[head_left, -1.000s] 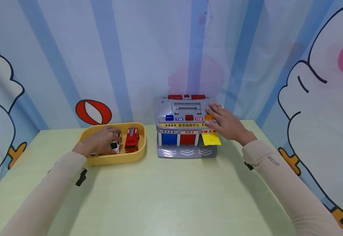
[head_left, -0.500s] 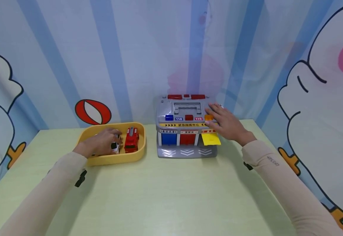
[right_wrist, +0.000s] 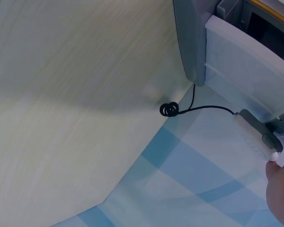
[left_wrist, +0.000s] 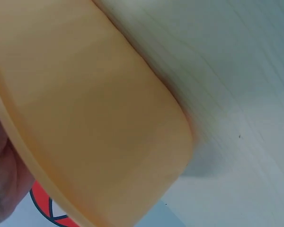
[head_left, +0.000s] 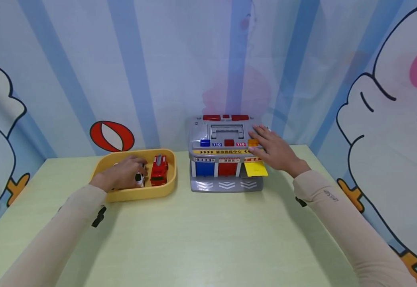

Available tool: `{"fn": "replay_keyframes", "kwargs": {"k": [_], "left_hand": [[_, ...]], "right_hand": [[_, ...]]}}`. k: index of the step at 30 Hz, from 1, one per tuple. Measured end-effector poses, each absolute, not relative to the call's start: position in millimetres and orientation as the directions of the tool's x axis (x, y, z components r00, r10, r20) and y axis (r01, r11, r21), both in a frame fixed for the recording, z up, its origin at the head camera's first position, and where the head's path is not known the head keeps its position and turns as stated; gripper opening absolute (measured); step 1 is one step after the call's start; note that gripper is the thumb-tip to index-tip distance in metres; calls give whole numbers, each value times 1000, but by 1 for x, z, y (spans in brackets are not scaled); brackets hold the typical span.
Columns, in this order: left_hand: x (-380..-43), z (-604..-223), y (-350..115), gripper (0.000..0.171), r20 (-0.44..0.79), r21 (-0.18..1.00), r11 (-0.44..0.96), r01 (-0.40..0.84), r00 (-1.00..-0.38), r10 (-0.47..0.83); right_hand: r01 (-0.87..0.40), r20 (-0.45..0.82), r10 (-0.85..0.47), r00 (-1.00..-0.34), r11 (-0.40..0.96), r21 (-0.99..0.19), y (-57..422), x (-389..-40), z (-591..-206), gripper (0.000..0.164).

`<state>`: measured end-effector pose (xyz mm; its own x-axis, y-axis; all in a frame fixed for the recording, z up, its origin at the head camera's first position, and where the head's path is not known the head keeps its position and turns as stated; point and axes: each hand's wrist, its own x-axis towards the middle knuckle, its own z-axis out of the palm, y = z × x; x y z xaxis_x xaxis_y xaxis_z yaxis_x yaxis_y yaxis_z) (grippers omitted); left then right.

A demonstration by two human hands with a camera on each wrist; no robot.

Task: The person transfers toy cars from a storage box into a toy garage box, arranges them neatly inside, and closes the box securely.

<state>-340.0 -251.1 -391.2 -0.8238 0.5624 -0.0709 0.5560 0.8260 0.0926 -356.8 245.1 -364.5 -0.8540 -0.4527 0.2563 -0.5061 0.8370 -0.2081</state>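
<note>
My left hand (head_left: 122,173) reaches into the yellow tray (head_left: 142,195), its fingers and thumb curled over a white toy car (head_left: 139,180) with black windows. Most of that car is hidden under the hand. Beside it in the tray lies a red toy fire truck (head_left: 159,170). My right hand (head_left: 274,150) rests on the right end of the grey toy rescue station (head_left: 226,152), fingers spread over the roof by the orange light. Below that hand, the station's yellow door (head_left: 256,169) is raised; its blue and red doors are down.
Pale wood-look tabletop (head_left: 208,235) stretches in front of the tray and station. A striped, cartoon-printed cloth (head_left: 172,79) stands close behind them. In the right wrist view, a coiled black cord (right_wrist: 169,109) runs to a white handset (right_wrist: 256,136) at the station's side.
My left fingers have drawn in slightly around the white toy car. The right hand keeps its place on the station, and the tray has not moved.
</note>
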Motion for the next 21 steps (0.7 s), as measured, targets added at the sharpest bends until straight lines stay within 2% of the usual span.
{"fn": "replay_keyframes", "kwargs": {"k": [13,21], "left_hand": [[-340,-390,-248,26,-68,77,809,583,-806,588],[-341,-389,-247,26,-111,91,832,547,-825,555]], "right_hand": [[-518,275,-459,-845,831,-202,246,-357,-367,68],[-513,267,-454,-850,830,-221,245,-357,-366,69]]}}
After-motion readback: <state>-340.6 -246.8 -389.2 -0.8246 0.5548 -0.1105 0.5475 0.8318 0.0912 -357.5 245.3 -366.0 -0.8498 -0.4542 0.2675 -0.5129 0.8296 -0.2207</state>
